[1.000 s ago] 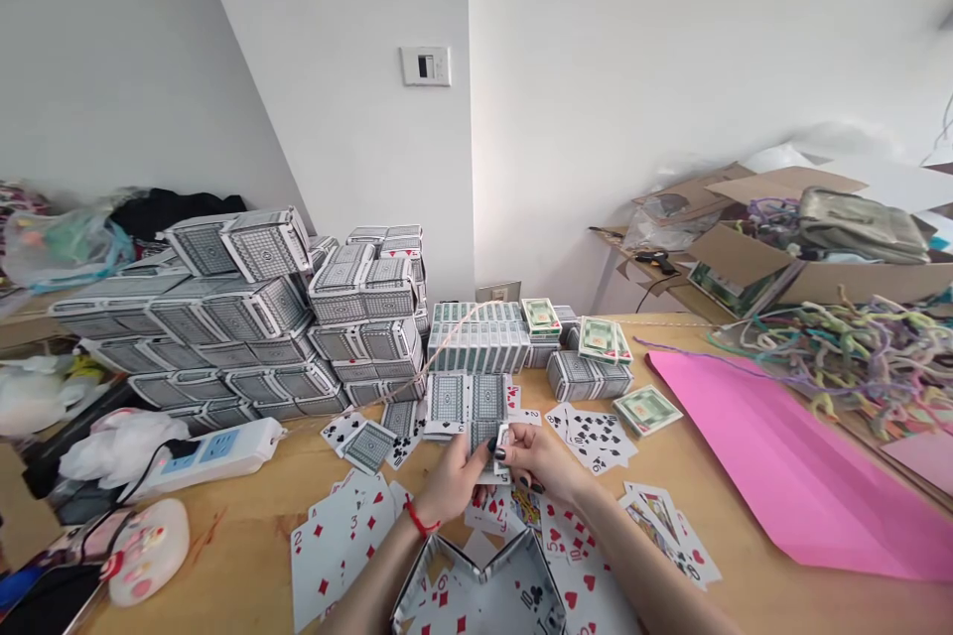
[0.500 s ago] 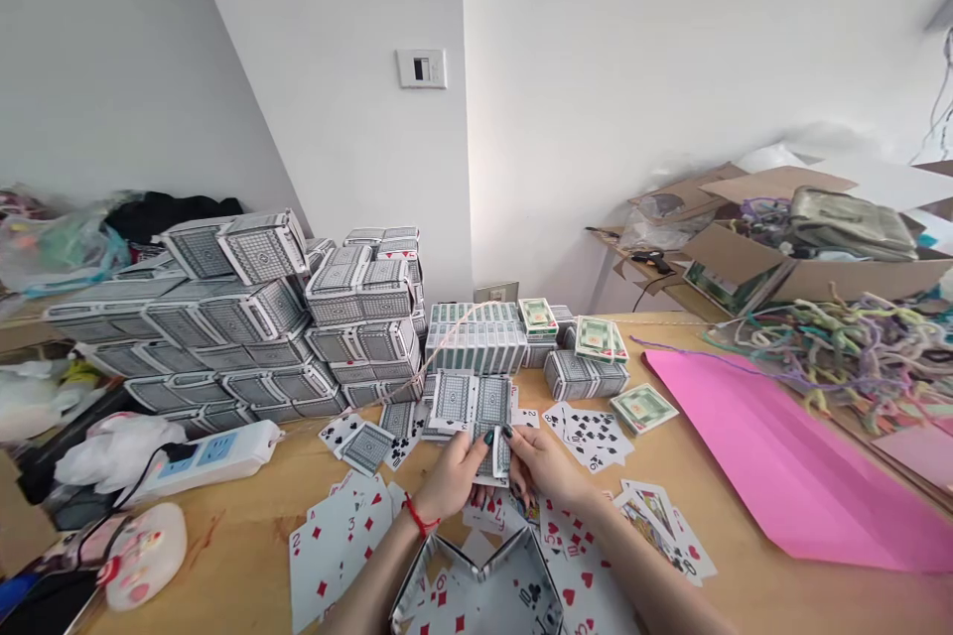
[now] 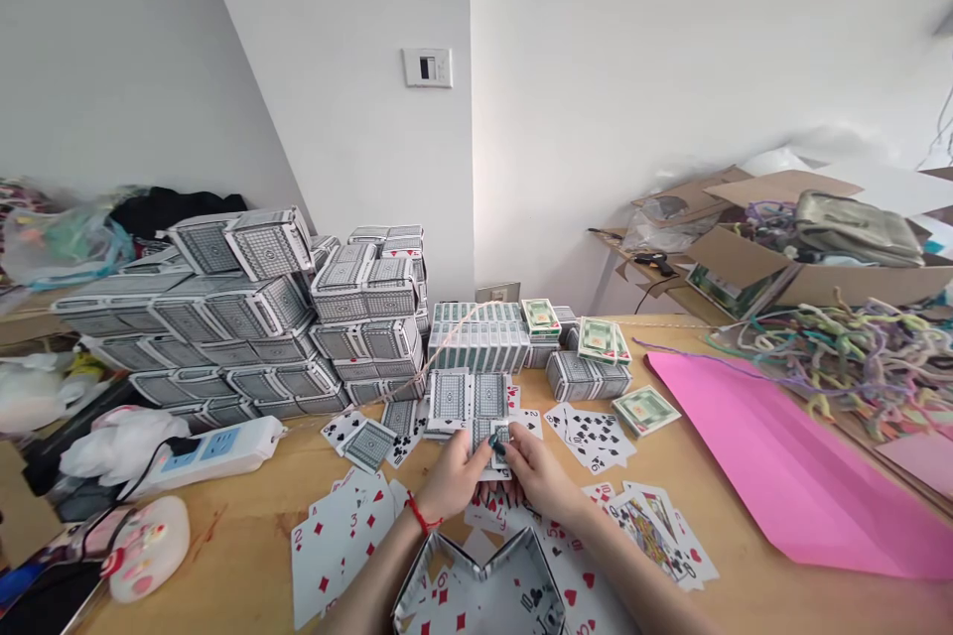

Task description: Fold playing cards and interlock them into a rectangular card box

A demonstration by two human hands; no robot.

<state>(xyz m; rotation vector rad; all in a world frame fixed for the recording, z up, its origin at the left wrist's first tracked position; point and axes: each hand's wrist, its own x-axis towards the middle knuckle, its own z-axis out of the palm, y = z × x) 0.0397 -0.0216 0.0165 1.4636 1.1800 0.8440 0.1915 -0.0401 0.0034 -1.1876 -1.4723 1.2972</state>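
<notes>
Both my hands meet at the middle of the table over a few playing cards (image 3: 483, 434) with patterned grey backs. My left hand (image 3: 456, 478), a red string round its wrist, grips them from the left, thumb on top. My right hand (image 3: 542, 472) pinches them from the right, its thumb beside the left one. The fingers underneath are mostly hidden. Just beyond lies a face-down card pile (image 3: 450, 399). Below my wrists stands a heart-shaped frame (image 3: 482, 571) folded from cards, with loose cards inside its outline.
Blocks made of cards (image 3: 245, 308) are stacked high at the left. Green card boxes (image 3: 476, 337) line the back. Face-up cards (image 3: 346, 536) lie around my arms. A pink sheet (image 3: 789, 466) and tangled yarn (image 3: 849, 347) are at the right; a power strip (image 3: 215, 451) is at the left.
My thumbs have come closer together, and my right hand has shifted a little over the cards. The card edge that stood up between my hands now lies flatter. The view has shifted slightly.
</notes>
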